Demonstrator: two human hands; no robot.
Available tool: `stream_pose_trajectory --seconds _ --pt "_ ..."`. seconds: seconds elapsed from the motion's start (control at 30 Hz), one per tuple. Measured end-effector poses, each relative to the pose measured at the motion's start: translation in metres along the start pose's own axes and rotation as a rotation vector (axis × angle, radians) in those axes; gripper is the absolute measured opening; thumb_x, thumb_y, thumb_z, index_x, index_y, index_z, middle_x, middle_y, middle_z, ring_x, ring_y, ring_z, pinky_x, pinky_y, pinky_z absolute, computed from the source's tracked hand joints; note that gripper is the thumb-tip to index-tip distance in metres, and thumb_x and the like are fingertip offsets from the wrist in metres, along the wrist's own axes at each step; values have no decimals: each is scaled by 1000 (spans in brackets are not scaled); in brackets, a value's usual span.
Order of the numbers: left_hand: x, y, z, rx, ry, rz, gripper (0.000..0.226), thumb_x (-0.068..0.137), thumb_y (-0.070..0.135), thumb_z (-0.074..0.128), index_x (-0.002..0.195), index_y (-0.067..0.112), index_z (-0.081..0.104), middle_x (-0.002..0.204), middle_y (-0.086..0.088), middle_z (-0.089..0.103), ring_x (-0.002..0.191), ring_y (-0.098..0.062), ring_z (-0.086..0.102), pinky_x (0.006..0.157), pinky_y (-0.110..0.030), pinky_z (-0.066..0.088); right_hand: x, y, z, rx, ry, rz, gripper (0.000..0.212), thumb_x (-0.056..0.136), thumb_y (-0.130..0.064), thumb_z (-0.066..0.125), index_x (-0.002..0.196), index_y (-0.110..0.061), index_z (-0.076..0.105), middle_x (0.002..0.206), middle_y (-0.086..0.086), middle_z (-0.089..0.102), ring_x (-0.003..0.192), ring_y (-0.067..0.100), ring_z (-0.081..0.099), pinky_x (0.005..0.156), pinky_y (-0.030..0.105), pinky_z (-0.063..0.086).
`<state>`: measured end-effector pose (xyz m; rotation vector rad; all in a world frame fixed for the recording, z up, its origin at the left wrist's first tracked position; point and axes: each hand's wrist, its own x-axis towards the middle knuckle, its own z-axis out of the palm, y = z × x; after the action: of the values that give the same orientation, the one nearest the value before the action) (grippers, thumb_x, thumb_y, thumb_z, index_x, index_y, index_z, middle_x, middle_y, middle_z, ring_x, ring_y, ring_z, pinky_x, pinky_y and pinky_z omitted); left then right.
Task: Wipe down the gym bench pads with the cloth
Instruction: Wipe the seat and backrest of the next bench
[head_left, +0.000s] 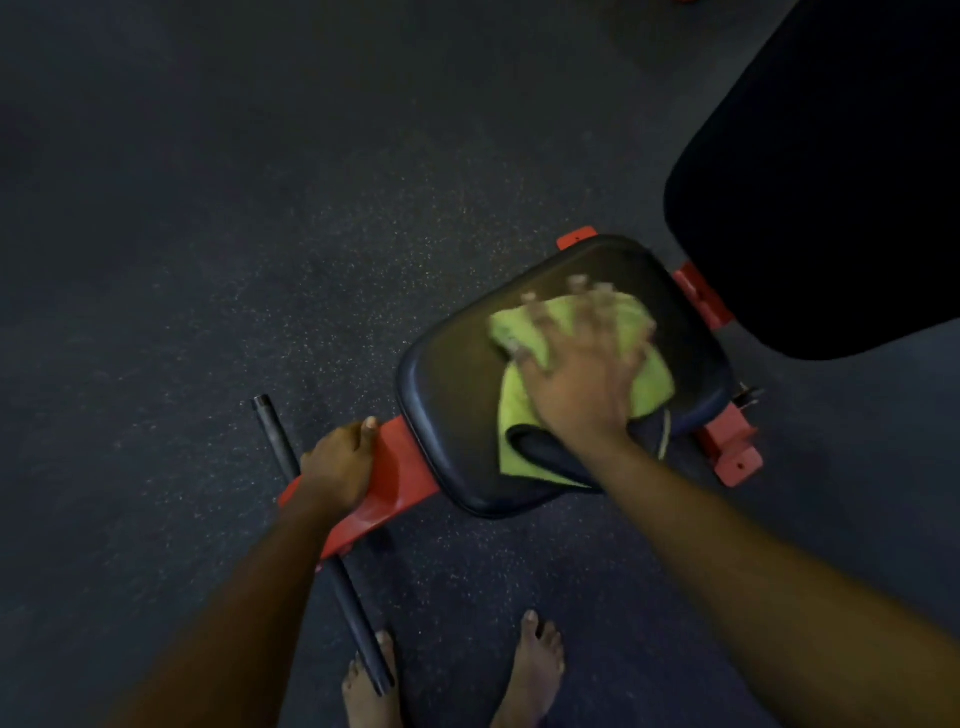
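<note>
Gym bench, seen from above: a person leans over the dark seat pad (457, 395), just right of the frame's centre. The right hand (576, 374) is spread wide and flat on a yellow-green cloth (514, 410), pressing it to the vinyl. The fingers are blurred, which suggests a wiping stroke in progress. At lower left of centre the left hand (337, 462) curls over the bench's red steel frame (400, 467), beside a black crossbar (275, 436), bracing the bench on the speckled rubber floor (208, 208). Bare feet (535, 665) stand at the bottom edge.

The stroke would go best with the palm kept flat and the passes overlapping, carried out to the pad's rolled edges, where most of the seat lies outside the cloth. The near edge of the cloth looks bunched and would cover more if smoothed out. The larger back pad (831, 182), in the upper right corner, lies apart from the cloth and appears to be next.

No brand, label or lettering can be read on the pads, frame or cloth.
</note>
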<state>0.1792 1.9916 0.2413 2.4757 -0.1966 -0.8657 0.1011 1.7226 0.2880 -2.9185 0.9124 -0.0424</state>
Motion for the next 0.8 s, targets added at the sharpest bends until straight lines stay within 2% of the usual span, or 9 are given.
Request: stream_pose_trajectory --seconds 0.07,0.13,0.23,0.3,0.43,0.6,0.67,0.73,0.8 --pt "-3 10 -9 -46 56 105 54 105 50 22 128 18 59 123 -13 65 117 -33 59 105 -55 41 -24 29 2 83 75 357 68 90 -79 36 153 -55 27 171 7 5 157 33 -2 111 77 10" --pt "-3 31 -22 -218 141 219 52 105 50 25 134 18 56 127 -10 65 115 -28 60 101 -48 47 -61 35 -2 186 42 507 68 91 -80 35 154 -58 18 171 6 -6 156 36 -11 109 80 13" --pt "14 63 -30 -366 109 252 42 107 40 32 125 15 62 118 -10 68 108 -26 63 93 -41 49 -82 41 -4 278 -28 436 61 97 -70 34 155 -55 20 171 5 -7 155 35 -13 114 73 18" --pt "24 70 -23 -288 77 228 32 107 28 37 115 11 62 112 -14 68 105 -32 62 86 -38 47 -59 57 -4 205 -37 412 59 99 -68 29 155 -52 23 170 8 7 156 34 -5 114 74 18" --pt "23 67 -5 -322 120 180 21 108 23 35 111 16 54 105 -4 64 96 -22 56 80 -29 37 9 78 -5 64 -14 294 56 101 -62 29 155 -49 27 167 9 22 154 31 16 117 69 8" --pt "27 65 -1 -387 118 188 22 108 27 32 109 19 52 97 1 64 92 -22 59 82 -37 46 84 78 -19 82 -146 12 59 101 -64 31 157 -47 23 171 3 11 156 29 13 122 60 12" --pt "22 66 2 -442 116 192 24 108 29 31 107 18 52 94 2 65 88 -17 59 83 -39 47 66 87 -27 79 -90 -65 66 98 -69 32 159 -45 19 171 6 10 157 28 10 123 58 11" --pt "19 69 1 -466 110 190 25 109 29 30 104 15 51 90 0 64 82 -14 57 81 -39 48 21 97 -27 68 28 32 77 94 -75 35 160 -38 21 169 11 16 156 29 14 123 56 11" --pt "18 69 3 -476 104 184 27 108 30 30 104 14 50 90 1 63 81 -10 56 80 -36 48 -5 100 -18 61 26 169 81 93 -77 34 160 -34 22 167 14 18 155 30 15 122 59 15"
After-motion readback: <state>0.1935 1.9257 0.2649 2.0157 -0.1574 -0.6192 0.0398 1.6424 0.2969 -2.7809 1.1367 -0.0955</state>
